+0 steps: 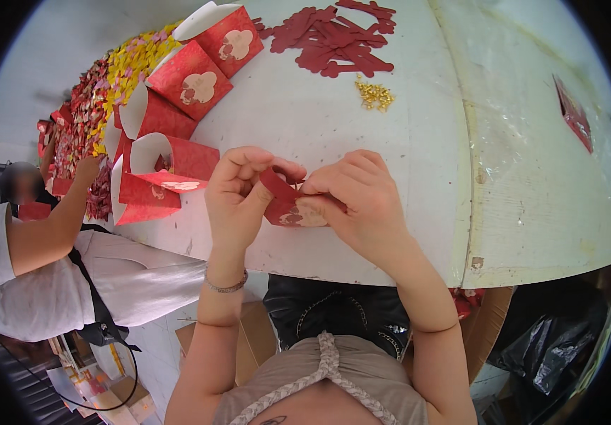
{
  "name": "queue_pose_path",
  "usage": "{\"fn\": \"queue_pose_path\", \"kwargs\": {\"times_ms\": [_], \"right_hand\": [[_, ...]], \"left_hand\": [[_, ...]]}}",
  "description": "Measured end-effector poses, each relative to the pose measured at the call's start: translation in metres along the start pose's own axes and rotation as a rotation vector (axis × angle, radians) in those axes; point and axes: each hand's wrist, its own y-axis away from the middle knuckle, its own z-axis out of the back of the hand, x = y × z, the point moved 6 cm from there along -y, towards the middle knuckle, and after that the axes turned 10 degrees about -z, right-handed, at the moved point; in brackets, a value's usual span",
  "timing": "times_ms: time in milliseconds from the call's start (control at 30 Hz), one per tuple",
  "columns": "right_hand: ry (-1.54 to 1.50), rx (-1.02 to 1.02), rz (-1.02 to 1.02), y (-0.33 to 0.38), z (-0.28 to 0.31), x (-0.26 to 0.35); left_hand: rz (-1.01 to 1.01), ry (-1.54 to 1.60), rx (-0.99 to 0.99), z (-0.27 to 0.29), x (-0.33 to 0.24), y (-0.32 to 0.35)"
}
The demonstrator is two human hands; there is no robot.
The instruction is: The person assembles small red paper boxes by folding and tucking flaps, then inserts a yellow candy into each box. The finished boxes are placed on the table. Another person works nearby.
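Observation:
Near the table's front edge I hold a small red paper box (283,216) with a pale printed patch. A dark red paper strip (277,185) curves up from its top like a handle. My left hand (236,190) is closed, pinching the strip between thumb and fingers. My right hand (359,200) is closed on the box's right side, fingertips at the strip's end; what lies under them is hidden. Beyond my hands lies a small pile of gold metal fasteners (374,96). Farther back is a heap of dark red paper strips (334,41).
Several open red paper boxes (199,83) stand at the left. Behind them spreads a large heap of yellow and red small packets (129,67). A co-worker (43,258) reaches into it at far left. A clear plastic sheet (511,142) covers the right table, with a red packet (573,113) there.

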Motion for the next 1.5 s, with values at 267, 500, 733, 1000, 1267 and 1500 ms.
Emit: {"fn": "queue_pose_path", "kwargs": {"times_ms": [267, 500, 733, 1000, 1267, 1500], "right_hand": [[0.010, 0.001, -0.019, -0.001, -0.001, 0.000], [0.009, -0.016, -0.034, -0.002, 0.000, -0.001], [0.007, -0.023, -0.014, -0.001, 0.000, 0.000], [-0.015, -0.010, -0.020, -0.002, 0.000, -0.001], [-0.050, -0.019, -0.042, 0.003, -0.004, -0.001], [-0.104, -0.010, 0.069, 0.005, -0.009, 0.001]], "left_hand": [[-0.021, -0.123, 0.004, 0.003, -0.007, -0.011], [0.028, -0.017, 0.063, 0.001, -0.002, -0.010], [0.023, 0.034, -0.015, 0.006, 0.001, -0.009], [-0.026, -0.080, 0.022, 0.003, -0.005, -0.010], [-0.347, -0.158, 0.206, 0.004, -0.015, 0.007], [-0.185, -0.303, 0.291, 0.005, -0.004, 0.005]]}}
